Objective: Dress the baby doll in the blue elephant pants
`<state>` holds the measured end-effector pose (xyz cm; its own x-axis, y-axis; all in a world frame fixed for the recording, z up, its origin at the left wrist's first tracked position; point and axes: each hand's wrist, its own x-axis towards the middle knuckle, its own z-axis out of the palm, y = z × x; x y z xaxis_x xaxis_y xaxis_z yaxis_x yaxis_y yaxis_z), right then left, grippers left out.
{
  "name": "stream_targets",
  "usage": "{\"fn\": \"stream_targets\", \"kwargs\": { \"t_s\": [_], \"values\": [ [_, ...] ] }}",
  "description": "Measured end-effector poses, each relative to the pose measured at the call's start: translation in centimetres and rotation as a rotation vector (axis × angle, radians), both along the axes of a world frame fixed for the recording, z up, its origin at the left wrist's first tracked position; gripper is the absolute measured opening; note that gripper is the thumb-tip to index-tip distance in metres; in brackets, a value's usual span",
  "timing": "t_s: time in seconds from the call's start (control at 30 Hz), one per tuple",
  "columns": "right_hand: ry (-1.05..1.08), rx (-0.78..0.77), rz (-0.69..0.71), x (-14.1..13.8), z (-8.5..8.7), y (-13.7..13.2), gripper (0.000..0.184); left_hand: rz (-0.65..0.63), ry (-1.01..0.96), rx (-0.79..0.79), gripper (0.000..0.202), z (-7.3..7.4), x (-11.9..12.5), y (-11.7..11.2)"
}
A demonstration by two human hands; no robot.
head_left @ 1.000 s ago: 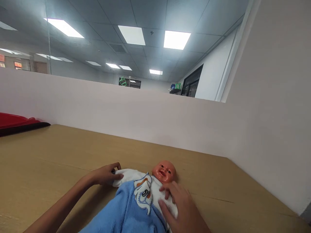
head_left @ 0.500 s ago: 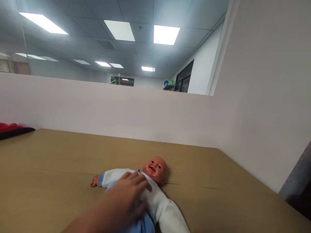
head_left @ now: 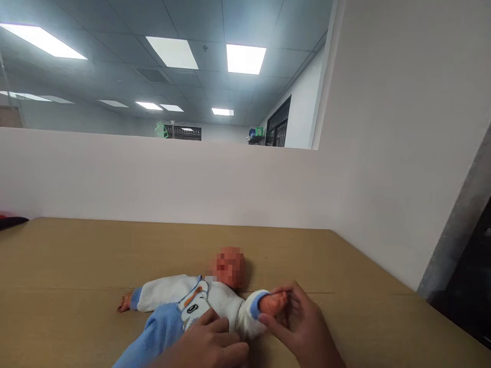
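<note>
A baby doll [head_left: 222,301] lies on its back on the table, in a white top with blue cuffs and a blue lower part. A white animal with an orange stripe decorates its front. My left hand [head_left: 217,340] rests on the doll's belly, its fingers curled over the clothing; the fingertips are partly hidden. My right hand [head_left: 303,327] has its thumb and fingers closed around the doll's hand [head_left: 273,304] at the blue cuff [head_left: 257,305] on the right. At the left, the doll's other arm [head_left: 164,293] is stretched out on the tabletop.
The brown tabletop [head_left: 95,255] runs back to a pale partition [head_left: 172,179] with a window above it. A wall [head_left: 399,153] stands along the right side. Something black and red [head_left: 11,221] lies at the far left edge.
My right hand has come into view and taken hold of the doll's arm, which is now raised and bent. My left hand has shifted lower on the belly. The camera view has turned slightly right.
</note>
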<state>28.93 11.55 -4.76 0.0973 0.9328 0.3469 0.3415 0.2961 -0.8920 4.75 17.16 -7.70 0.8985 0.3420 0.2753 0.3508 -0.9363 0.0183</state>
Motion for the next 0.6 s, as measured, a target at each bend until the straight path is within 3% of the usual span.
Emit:
{"fn": "stream_targets", "kwargs": {
  "t_s": [0.1, 0.2, 0.27, 0.4, 0.5, 0.6],
  "values": [
    [0.036, -0.033, 0.135, -3.2, -0.7, 1.1, 0.032, -0.056, -0.290, 0.337, 0.031, -0.6, 0.3, -0.6],
    [-0.099, 0.004, 0.092, -5.6, -1.9, 0.6, 0.008, -0.023, -0.463, 0.409, 0.033, 1.6, -0.5, -2.2],
    [-0.163, 0.058, 0.044, -6.4, -2.8, 0.2, 0.006, 0.045, -0.387, 0.295, 0.023, 3.8, -1.2, -3.6],
    [-0.238, 0.043, 0.136, -6.6, -4.9, 0.7, 0.009, 0.182, -0.236, 0.018, 0.006, 7.3, -2.1, -5.5],
    [-0.192, 0.031, 0.206, -7.0, -6.5, 1.3, 0.005, 0.289, -0.231, -0.210, 0.008, 8.8, -2.0, -5.5],
    [-0.063, 0.089, 0.224, -8.0, -7.2, 1.0, 0.021, 0.370, -0.215, -0.439, 0.010, 9.8, -1.6, -4.8]
  ]
}}
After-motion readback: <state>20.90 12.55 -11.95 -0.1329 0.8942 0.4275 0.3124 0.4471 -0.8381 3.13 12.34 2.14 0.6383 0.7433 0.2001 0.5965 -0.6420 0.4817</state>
